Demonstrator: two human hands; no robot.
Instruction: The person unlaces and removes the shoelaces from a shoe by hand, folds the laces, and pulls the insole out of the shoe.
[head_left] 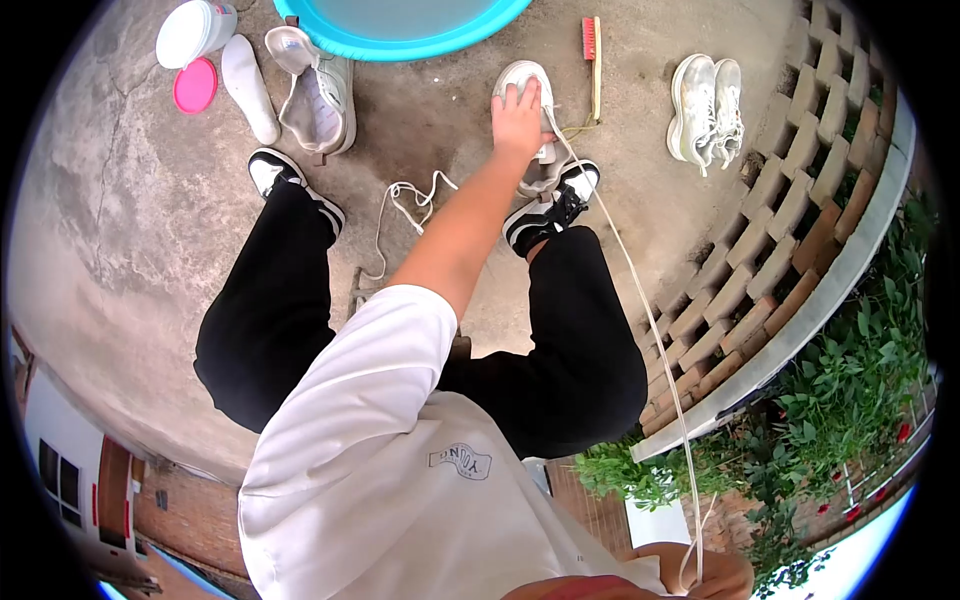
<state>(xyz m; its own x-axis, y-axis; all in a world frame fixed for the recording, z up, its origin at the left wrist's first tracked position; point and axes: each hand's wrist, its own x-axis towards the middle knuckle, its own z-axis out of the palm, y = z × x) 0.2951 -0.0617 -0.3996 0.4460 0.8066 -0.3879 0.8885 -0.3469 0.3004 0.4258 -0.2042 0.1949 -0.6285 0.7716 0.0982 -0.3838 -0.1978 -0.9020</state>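
Matt shoe [518, 71] (rough concrete floor [425, 120])

Left fingers [512, 97] rest on a pale shoe [520, 70].

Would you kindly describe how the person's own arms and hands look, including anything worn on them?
A loose, plain white short sleeve covers the left upper arm. Below it the forearm is bare, with no watch or bracelet visible, and the left hand wears no glove. The right hand also looks gloveless; its sleeve is unclear.
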